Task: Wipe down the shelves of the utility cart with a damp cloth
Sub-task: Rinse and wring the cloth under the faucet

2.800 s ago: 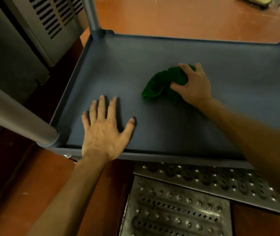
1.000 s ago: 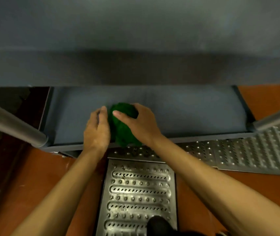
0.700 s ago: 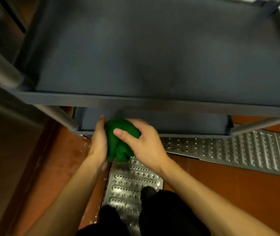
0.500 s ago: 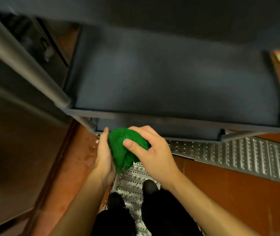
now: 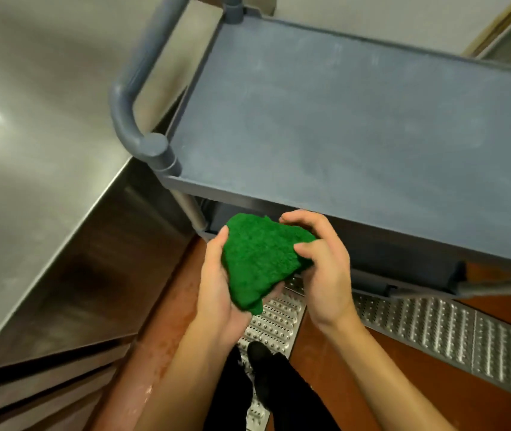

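- Fingers (image 5: 305,219) of the right hand (image 5: 325,269) are curled over the top right edge of the cloth (image 5: 257,259), with the thumb pressing its face; this is a pinch grip.
- The left hand (image 5: 217,287) cups the cloth from below and from the left. Its thumb lies along the cloth's left edge. Its other fingers are hidden under the wad, so their curl cannot be confirmed.
- The cloth is a green, roughly triangular wad. It is held in the air between both hands, touching no shelf, and its lowest corner points down toward the person.
- The cloth sits in front of and below the near rim of the cart's top shelf (image 5: 356,119), over the floor grate (image 5: 434,331).
- Key relation: the top shelf lies ahead of the fingers, up and to the right. Its long axis runs from the handle (image 5: 130,88) at the left away to the right.
- The right hand is the nearer hand to that shelf.
- A lower shelf (image 5: 403,262) shows beneath the top one, directly behind the right hand.
- Judgement: the cloth is being regathered. The probable next move is to lift it over the near rim and lay it flat on the top shelf.
- A steel tabletop (image 5: 30,150) stands to the left of the cart.
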Available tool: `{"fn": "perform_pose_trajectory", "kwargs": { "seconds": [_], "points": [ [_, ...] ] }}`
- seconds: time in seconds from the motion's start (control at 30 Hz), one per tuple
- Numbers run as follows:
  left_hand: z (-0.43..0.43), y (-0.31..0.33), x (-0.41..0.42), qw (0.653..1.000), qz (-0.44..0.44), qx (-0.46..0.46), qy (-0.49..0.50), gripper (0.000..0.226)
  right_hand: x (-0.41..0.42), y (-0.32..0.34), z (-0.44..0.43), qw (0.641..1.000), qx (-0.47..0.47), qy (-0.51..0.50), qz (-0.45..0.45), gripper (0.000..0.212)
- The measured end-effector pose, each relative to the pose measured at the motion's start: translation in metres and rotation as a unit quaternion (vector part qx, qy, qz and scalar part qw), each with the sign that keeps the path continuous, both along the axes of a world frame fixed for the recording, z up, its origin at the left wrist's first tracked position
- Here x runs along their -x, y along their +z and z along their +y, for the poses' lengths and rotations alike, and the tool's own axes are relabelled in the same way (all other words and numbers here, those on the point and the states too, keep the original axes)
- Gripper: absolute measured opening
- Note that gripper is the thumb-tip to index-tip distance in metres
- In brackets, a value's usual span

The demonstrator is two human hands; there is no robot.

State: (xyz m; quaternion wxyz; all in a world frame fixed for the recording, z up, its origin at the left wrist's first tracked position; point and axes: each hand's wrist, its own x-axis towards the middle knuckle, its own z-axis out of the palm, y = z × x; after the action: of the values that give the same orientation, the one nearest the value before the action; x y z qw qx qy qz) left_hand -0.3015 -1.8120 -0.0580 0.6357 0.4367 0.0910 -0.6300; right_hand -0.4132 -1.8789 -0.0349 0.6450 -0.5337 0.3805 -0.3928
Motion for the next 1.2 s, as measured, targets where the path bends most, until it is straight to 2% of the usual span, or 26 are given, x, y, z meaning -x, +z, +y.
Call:
{"fn": "perform_pose_trajectory", "kwargs": {
  "seconds": [0.13,0.23,0.37,0.43,0.53,0.67,0.77,0.83,0.93,1.0,1.1,1.2],
  "points": [
    [0.013,0.051,-0.001,0.998,-0.045,0.008,0.049,0.045,-0.003,0.052,0.002,0.993,0.063,0.010,0.099,0.046],
    [0.026,0.079,0.001,0.993,-0.095,-0.003,0.072,0.041,-0.007,0.082,0.013,0.988,0.037,-0.004,0.148,0.038],
    [0.047,0.108,-0.004,0.981,-0.158,-0.004,0.109,0.032,-0.020,0.106,0.031,0.986,-0.023,0.025,0.163,0.050],
    [0.060,0.121,-0.009,0.974,-0.178,0.008,0.141,0.036,-0.032,0.117,0.041,0.985,-0.027,0.058,0.160,0.049],
    [0.086,0.137,-0.026,0.964,-0.178,0.015,0.198,0.044,-0.055,0.131,0.059,0.982,0.011,0.113,0.148,0.044],
    [0.140,0.151,-0.050,0.948,-0.163,0.006,0.272,0.032,-0.091,0.147,0.098,0.962,0.073,0.223,0.142,0.037],
    [0.188,0.162,-0.062,0.935,-0.171,-0.005,0.312,0.033,-0.118,0.154,0.141,0.945,0.106,0.282,0.131,0.031],
    [0.226,0.169,-0.070,0.921,-0.177,-0.030,0.347,0.037,-0.134,0.157,0.176,0.931,0.116,0.327,0.116,0.029],
    [0.290,0.179,-0.080,0.899,-0.191,-0.052,0.390,0.065,-0.156,0.161,0.237,0.907,0.128,0.388,0.103,0.028],
    [0.336,0.181,-0.084,0.886,-0.192,-0.058,0.418,0.075,-0.169,0.162,0.282,0.891,0.126,0.424,0.098,0.027],
    [0.406,0.184,-0.088,0.851,-0.186,-0.084,0.485,0.073,-0.185,0.163,0.354,0.869,0.139,0.466,0.089,0.026],
    [0.487,0.186,-0.086,0.801,-0.178,-0.112,0.560,0.064,-0.191,0.165,0.435,0.836,0.190,0.508,0.077,0.039]
  ]
}}
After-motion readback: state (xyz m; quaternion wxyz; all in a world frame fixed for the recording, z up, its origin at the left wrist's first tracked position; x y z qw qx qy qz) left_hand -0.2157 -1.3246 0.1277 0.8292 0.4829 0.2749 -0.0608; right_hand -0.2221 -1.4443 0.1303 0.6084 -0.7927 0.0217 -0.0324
